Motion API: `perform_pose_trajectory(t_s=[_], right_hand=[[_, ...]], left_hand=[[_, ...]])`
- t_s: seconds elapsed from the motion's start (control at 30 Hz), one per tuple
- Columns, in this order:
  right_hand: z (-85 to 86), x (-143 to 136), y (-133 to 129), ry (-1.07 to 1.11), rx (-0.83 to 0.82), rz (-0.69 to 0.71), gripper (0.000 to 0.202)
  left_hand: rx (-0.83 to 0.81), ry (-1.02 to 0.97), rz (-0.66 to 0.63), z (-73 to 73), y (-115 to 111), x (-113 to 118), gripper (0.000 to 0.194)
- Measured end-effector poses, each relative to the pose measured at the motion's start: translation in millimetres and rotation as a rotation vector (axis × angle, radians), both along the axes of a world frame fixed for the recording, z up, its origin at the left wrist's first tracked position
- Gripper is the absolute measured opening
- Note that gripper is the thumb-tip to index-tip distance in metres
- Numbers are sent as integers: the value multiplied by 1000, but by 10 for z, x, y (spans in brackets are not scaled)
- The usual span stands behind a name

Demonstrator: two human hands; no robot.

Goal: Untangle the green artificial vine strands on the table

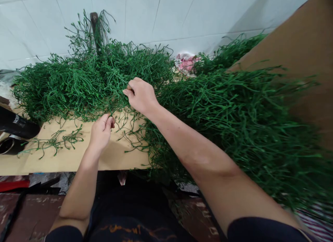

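My left hand is pinched closed above the board, with a thin green stem at its fingertips. My right hand is closed too, up and to the right of it, in front of a wide heap of green stems tipped with small buds. Whatever the right fingers grip is hidden or too small to name. A second dense heap of stems lies under and beyond my right forearm. Between the hands, loose stems are scattered on the tan cardboard.
A small bunch of stems lies on the cardboard at left. Beside it are a black cylinder and a dark round opening. Pink-and-white material sits by the tiled wall. A large cardboard panel leans at right.
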State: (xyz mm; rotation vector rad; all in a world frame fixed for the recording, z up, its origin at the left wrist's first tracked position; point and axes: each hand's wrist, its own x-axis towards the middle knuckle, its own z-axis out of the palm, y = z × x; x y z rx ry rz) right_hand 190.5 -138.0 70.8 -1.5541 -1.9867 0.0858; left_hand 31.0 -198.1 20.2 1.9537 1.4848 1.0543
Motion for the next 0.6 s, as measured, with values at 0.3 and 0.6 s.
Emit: perform_pose_trajectory(t_s=[0.3, 0.6], right_hand=[[51, 564, 525, 209, -47, -443, 17], [177, 332, 226, 400, -220, 166, 22]], left_hand=[[-107, -208, 73, -80, -177, -267, 28], [174, 63, -75, 151, -301, -137, 25]])
